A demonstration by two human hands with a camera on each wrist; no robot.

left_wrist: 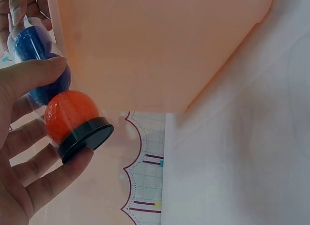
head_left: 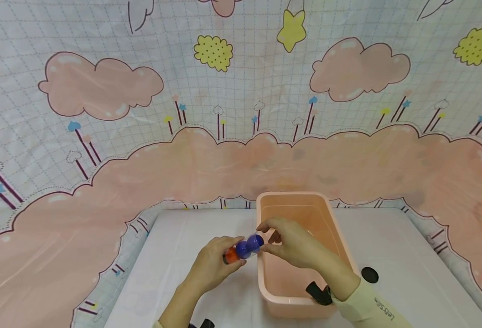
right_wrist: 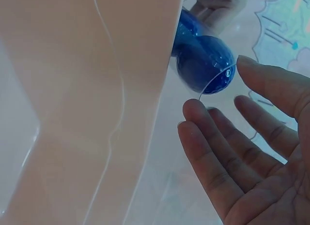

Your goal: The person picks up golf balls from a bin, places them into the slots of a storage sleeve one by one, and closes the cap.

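A clear plastic tube point(left_wrist: 36, 41) holds an orange ball point(left_wrist: 70, 113) at its black-capped end and blue balls point(head_left: 248, 246) toward the uncapped end. My left hand point(head_left: 216, 262) grips the tube around its middle, thumb across the blue part, with a fingertip against the black cap point(left_wrist: 87, 138). At the uncapped end, my right hand point(head_left: 292, 241) has thumb and index fingertip on opposite sides of the clear rim point(right_wrist: 213, 80), pinching it. The tube slants beside the left rim of a peach plastic bin point(head_left: 261, 282).
The bin stands on a white table point(head_left: 154, 273), under my right forearm. A loose black round cap point(head_left: 370, 274) lies right of the bin. Behind the table hangs a cloth printed with clouds point(head_left: 101, 86) and stars.
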